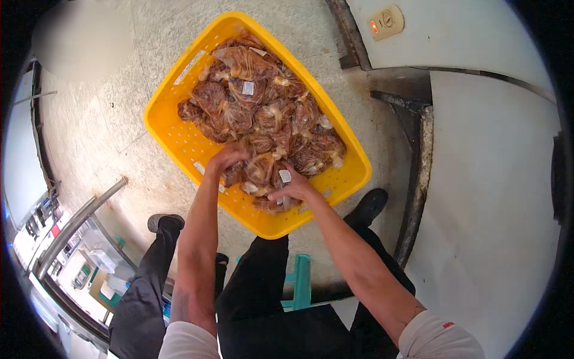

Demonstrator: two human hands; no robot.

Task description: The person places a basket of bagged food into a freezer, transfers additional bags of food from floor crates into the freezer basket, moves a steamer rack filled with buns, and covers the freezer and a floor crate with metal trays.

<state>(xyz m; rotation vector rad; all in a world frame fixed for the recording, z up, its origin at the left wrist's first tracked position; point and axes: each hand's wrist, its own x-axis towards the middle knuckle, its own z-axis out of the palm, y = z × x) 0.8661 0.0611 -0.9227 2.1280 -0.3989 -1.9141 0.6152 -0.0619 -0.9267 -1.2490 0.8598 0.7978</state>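
Stained floor (pixel 128 128) under a yellow basket (pixel 357 157); left fingers (pixel 240 153) and right fingers (pixel 280 194) hold plastic bags (pixel 260 170).

Both hands (pixel 292 184) low, fingers curled.

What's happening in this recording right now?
A person has both bare hands in a yellow crate on the floor, among bagged brown items that fill much of it. The left hand is at a bag with a white label; the right hand is on bags near the crate's side. What the bags contain is unclear.
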